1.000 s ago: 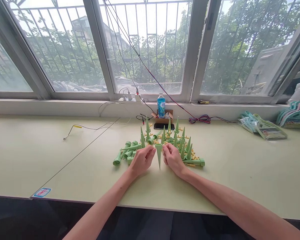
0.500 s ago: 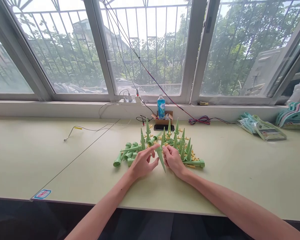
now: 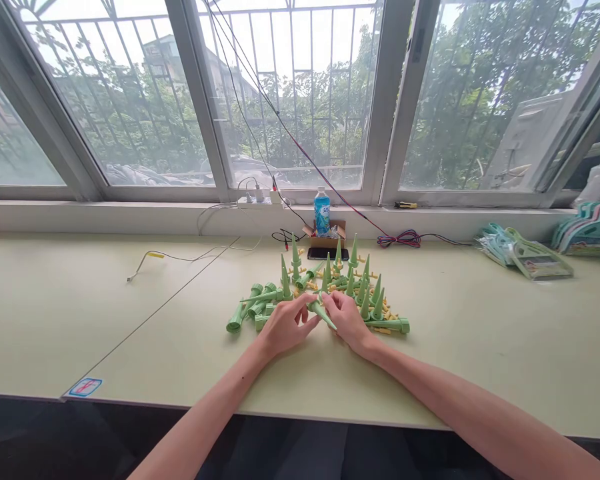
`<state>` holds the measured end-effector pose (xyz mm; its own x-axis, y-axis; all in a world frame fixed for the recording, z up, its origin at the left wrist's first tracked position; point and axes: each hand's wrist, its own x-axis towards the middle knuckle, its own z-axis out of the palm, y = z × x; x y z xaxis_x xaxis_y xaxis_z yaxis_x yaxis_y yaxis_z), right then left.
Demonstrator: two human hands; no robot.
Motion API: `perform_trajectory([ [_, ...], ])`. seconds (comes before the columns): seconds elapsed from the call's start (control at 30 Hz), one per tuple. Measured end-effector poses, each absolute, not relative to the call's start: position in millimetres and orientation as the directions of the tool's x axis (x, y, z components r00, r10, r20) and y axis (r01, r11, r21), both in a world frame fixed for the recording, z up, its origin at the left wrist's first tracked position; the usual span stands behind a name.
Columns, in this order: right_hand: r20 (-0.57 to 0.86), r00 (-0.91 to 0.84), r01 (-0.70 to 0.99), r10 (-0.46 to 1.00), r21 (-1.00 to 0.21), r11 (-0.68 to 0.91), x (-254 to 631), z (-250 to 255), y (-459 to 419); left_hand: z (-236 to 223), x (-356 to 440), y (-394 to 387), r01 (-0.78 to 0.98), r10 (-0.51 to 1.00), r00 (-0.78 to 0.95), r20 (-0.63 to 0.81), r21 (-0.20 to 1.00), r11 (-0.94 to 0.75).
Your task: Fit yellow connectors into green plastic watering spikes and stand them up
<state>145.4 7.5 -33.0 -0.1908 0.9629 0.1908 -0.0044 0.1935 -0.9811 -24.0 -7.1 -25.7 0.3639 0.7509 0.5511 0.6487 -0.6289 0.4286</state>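
Between my hands is a green plastic watering spike (image 3: 325, 316), its pointed end slanting down to the right and toward me. My left hand (image 3: 286, 325) is closed on its wide capped end with thumb and fingers. My right hand (image 3: 349, 320) is pinched at the same end, on what looks like a small yellow valve piece, mostly hidden by the fingers. Behind and right of the hands, several green spikes (image 3: 364, 293) stand point up, some with yellow valves fitted. Other green spikes (image 3: 235, 320) lie on their sides at the left, and loose yellow valves (image 3: 390, 315) lie at the right.
On the pale table (image 3: 155, 320), a black phone (image 3: 325, 254) lies behind the spikes, before a small cardboard box (image 3: 330, 243) and a blue-liquid bottle (image 3: 323, 212). A cable coil (image 3: 400, 240) lies at the back. Packaged green items (image 3: 540, 257) lie at right.
The held spike has tipped from steeply downward to a flatter slant, its point rising. My right fingertips have shifted slightly left. A thin reddish object has appeared at the right edge.
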Motion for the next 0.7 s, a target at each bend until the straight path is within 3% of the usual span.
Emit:
perform_trajectory([
  [0.33, 0.242, -0.254, 0.071, 0.936, -0.961, 0.267, 146.5, -39.3, 12.0, -26.4, -23.6, -5.1, 0.648, 0.791, 0.341, 0.508, 0.483, -0.589],
  [0.7, 0.304, -0.293, 0.089, 0.907, -0.935, 0.342, 146.7, -36.9, 10.1, -21.3, -19.7, -3.4, 0.537, 0.861, 0.285, 0.422, 0.674, -0.508],
])
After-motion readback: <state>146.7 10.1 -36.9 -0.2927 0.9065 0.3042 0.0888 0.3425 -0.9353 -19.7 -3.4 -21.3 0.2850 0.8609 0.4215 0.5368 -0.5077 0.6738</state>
